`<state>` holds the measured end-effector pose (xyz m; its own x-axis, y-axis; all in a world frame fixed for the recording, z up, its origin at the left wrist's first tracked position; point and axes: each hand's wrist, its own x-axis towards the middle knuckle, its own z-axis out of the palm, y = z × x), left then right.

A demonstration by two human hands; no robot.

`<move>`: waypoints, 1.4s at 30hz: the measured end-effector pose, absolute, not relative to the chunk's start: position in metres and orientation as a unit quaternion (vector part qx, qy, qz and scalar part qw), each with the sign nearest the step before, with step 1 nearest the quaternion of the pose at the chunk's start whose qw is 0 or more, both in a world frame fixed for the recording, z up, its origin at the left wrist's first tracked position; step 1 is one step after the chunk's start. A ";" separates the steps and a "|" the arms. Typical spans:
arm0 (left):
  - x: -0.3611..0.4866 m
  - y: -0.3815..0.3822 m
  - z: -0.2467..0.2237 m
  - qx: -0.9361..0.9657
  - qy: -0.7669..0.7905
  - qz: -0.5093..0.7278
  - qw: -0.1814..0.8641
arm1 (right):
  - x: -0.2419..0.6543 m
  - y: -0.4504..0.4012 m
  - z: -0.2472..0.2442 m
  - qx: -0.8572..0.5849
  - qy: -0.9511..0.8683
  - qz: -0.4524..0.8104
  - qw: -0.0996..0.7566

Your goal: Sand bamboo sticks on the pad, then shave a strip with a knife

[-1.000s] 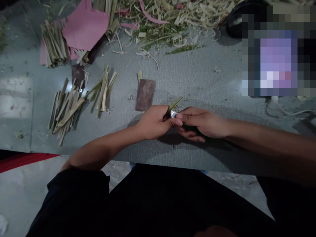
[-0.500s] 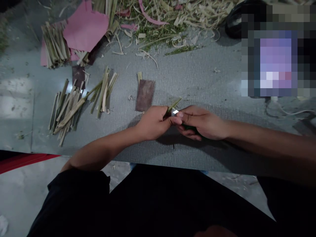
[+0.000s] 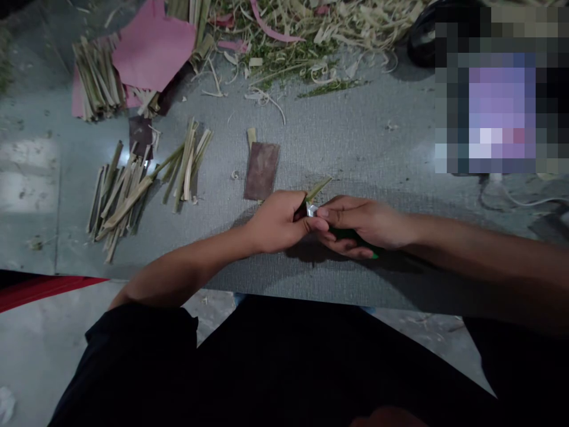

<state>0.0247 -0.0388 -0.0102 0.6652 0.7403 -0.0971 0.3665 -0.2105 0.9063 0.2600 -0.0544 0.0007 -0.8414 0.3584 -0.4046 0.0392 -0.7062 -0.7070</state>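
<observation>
My left hand point(image 3: 282, 220) is closed around a green plant strip point(image 3: 318, 188), whose free end sticks out up and to the right. My right hand point(image 3: 362, 222) is closed on a green-handled knife point(image 3: 312, 210); its shiny metal part meets the strip beside my left thumb, and a bit of green handle shows under the fingers. Both hands touch at the thumbs, near the front edge of the table. Just beyond my left hand lies a brown sandpaper-like rectangle point(image 3: 262, 171), with a short pale strip partly under it.
Loose cut strips point(image 3: 128, 198) lie at left on the grey table point(image 3: 355, 142). Behind them are a bundle of strips point(image 3: 98, 80) and pink paper point(image 3: 153, 47). Curled shavings point(image 3: 311, 35) are heaped at the back. A blurred-out lit screen point(image 3: 502, 112) stands at right with a white cable point(image 3: 528, 203).
The knife's metal part has shifted slightly left and down against the strip. The fingers of my right hand have dropped a little, showing a green tip below.
</observation>
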 end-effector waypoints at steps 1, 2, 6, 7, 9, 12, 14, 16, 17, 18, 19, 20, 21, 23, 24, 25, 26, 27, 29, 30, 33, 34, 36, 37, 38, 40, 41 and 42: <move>0.025 -0.039 -0.010 0.756 0.368 0.186 0.508 | 0.259 -0.055 0.001 -0.276 -0.377 0.879 0.094; 0.025 -0.039 -0.010 0.755 0.371 0.187 0.507 | 0.258 -0.056 0.002 -0.287 -0.380 0.874 0.098; 0.026 -0.039 -0.010 0.745 0.385 0.187 0.512 | 0.254 -0.059 0.006 -0.336 -0.387 0.845 0.149; 0.026 -0.038 -0.010 0.744 0.386 0.188 0.513 | 0.254 -0.059 0.007 -0.339 -0.387 0.843 0.155; 0.025 -0.037 -0.011 0.745 0.384 0.187 0.513 | 0.254 -0.059 0.007 -0.323 -0.382 0.855 0.138; 0.025 -0.036 -0.012 0.750 0.377 0.179 0.513 | 0.256 -0.056 0.005 -0.281 -0.363 0.883 0.097; 0.024 -0.036 -0.012 0.754 0.370 0.172 0.516 | 0.257 -0.055 0.002 -0.263 -0.356 0.892 0.089; 0.024 -0.036 -0.011 0.756 0.361 0.172 0.518 | 0.258 -0.056 0.001 -0.258 -0.357 0.893 0.091; 0.025 -0.036 -0.011 0.757 0.359 0.174 0.517 | 0.258 -0.056 0.001 -0.260 -0.359 0.891 0.094; 0.025 -0.037 -0.011 0.758 0.358 0.177 0.516 | 0.258 -0.057 0.001 -0.267 -0.362 0.888 0.099; 0.025 -0.037 -0.011 0.758 0.360 0.179 0.513 | 0.258 -0.057 0.001 -0.276 -0.366 0.882 0.106; 0.025 -0.037 -0.011 0.758 0.364 0.181 0.511 | 0.257 -0.058 0.002 -0.288 -0.370 0.875 0.117; 0.025 -0.037 -0.011 0.757 0.368 0.182 0.509 | 0.257 -0.059 0.002 -0.300 -0.375 0.868 0.126; 0.025 -0.037 -0.012 0.756 0.374 0.185 0.504 | 0.256 -0.059 0.004 -0.316 -0.380 0.859 0.136; 0.025 -0.037 -0.012 0.756 0.376 0.187 0.501 | 0.256 -0.059 0.005 -0.318 -0.379 0.859 0.132; 0.025 -0.037 -0.012 0.757 0.375 0.189 0.500 | 0.256 -0.058 0.005 -0.314 -0.376 0.863 0.122; 0.025 -0.037 -0.011 0.758 0.373 0.189 0.500 | 0.257 -0.058 0.006 -0.308 -0.370 0.870 0.109; 0.025 -0.037 -0.011 0.760 0.370 0.186 0.501 | 0.257 -0.057 0.006 -0.300 -0.363 0.877 0.096; 0.024 -0.037 -0.010 0.763 0.365 0.180 0.502 | 0.258 -0.055 0.005 -0.281 -0.351 0.890 0.079; 0.024 -0.037 -0.010 0.765 0.364 0.179 0.501 | 0.259 -0.054 0.004 -0.272 -0.346 0.895 0.075; 0.024 -0.038 -0.010 0.770 0.362 0.175 0.495 | 0.261 -0.053 0.001 -0.249 -0.332 0.908 0.061; 0.023 -0.038 -0.010 0.772 0.360 0.174 0.495 | 0.261 -0.054 0.000 -0.245 -0.328 0.911 0.055; 0.023 -0.038 -0.010 0.775 0.352 0.174 0.495 | 0.261 -0.054 -0.002 -0.240 -0.323 0.914 0.053; 0.024 -0.038 -0.010 0.776 0.348 0.176 0.495 | 0.261 -0.055 -0.003 -0.240 -0.325 0.913 0.058; 0.024 -0.038 -0.011 0.776 0.346 0.180 0.496 | 0.260 -0.055 -0.003 -0.243 -0.328 0.910 0.066; 0.024 -0.037 -0.011 0.775 0.344 0.187 0.496 | 0.259 -0.056 -0.003 -0.249 -0.338 0.904 0.083; 0.024 -0.037 -0.012 0.774 0.345 0.189 0.496 | 0.258 -0.057 -0.003 -0.251 -0.342 0.901 0.090; 0.024 -0.037 -0.012 0.774 0.347 0.190 0.495 | 0.258 -0.057 -0.003 -0.251 -0.346 0.899 0.095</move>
<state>0.0242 -0.0369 -0.0116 0.6871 0.7248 -0.0501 0.3494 -0.2692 0.8975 0.2579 -0.0573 -0.0028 -0.8555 0.3454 -0.3858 0.0030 -0.7417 -0.6707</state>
